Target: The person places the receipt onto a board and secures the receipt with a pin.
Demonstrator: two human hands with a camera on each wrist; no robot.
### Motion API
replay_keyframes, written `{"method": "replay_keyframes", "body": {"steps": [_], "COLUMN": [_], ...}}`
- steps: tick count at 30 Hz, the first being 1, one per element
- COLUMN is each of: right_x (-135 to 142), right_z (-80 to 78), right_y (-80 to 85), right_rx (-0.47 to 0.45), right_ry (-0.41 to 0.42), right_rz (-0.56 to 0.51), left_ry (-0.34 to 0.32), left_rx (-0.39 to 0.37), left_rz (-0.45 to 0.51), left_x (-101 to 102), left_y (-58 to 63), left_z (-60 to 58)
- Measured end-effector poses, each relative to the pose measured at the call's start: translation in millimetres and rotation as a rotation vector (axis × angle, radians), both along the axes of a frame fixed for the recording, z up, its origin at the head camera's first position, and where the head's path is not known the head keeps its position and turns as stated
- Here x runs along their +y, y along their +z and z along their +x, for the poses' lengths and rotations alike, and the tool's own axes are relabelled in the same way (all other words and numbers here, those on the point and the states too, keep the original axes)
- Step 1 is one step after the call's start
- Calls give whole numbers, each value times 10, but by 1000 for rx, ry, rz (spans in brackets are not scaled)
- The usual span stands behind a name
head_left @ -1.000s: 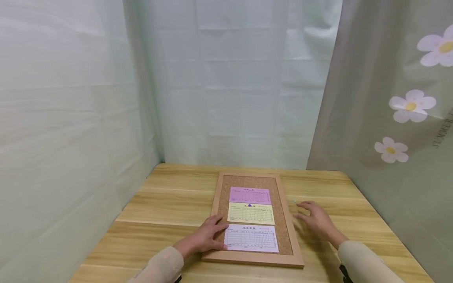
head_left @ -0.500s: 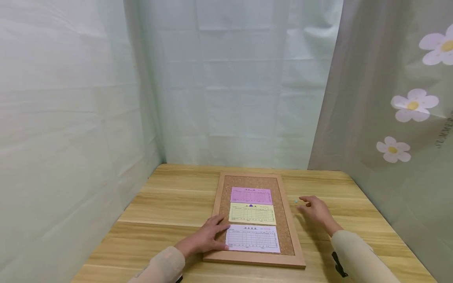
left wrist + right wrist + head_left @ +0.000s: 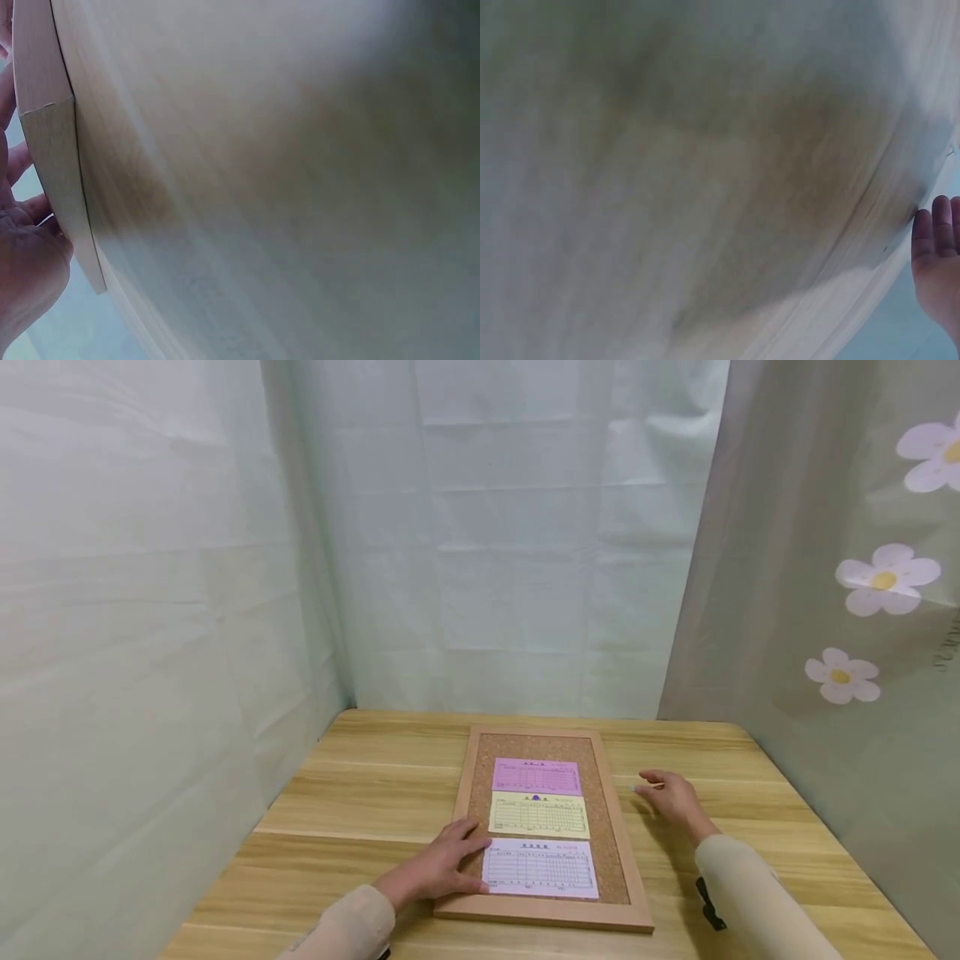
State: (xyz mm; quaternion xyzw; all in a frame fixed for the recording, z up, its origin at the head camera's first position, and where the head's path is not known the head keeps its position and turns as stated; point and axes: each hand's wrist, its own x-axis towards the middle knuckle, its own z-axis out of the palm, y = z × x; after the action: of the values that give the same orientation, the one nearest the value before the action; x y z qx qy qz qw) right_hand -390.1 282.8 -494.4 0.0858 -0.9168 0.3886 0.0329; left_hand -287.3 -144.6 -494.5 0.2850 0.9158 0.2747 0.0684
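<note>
A wood-framed cork board (image 3: 611, 852) lies flat on the table. On it a pink form slip (image 3: 537, 777), a yellow one (image 3: 538, 817) and a white one (image 3: 538, 868) are laid out one below another. A round purple push pin (image 3: 536, 797) shows at the yellow slip's top edge. My left hand (image 3: 438, 864) rests across the frame's left side, fingers spread, fingertips touching the white slip's left edge. To the right of the board, my right hand (image 3: 675, 802) is low over the table, with a tiny pale object (image 3: 634, 788) at its fingertips; a gap shows between thumb and forefinger.
The wooden table (image 3: 345, 810) extends on both sides of the board. Pale curtains hang at the left, back (image 3: 510, 543) and right, the right one printed with white flowers (image 3: 842, 676). Both wrist views are mostly blurred wood.
My right hand has shifted slightly, and its fingertips are now right at the tiny pale object that lay apart from them. My left hand stays on the board; the head view has shifted slightly.
</note>
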Motion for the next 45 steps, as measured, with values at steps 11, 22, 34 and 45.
{"method": "replay_keyframes", "body": {"steps": [11,22,34,45], "right_x": [61,75,35,10], "right_z": [-147,-250,-264,-272], "right_y": [-45,-92,-76,-78], "right_rx": [-83,-107,-90,-30], "right_ry": [45,42,23,45], "right_rz": [-31,-14,26,104], "left_ry": [5,14,11,17], "left_rx": [-9,-10,13,16], "left_rz": [-11,-38,-49,-55], "left_x": [3,29,29,32], "left_y": [46,52,30,29], "left_z": [36,33,25,26]}}
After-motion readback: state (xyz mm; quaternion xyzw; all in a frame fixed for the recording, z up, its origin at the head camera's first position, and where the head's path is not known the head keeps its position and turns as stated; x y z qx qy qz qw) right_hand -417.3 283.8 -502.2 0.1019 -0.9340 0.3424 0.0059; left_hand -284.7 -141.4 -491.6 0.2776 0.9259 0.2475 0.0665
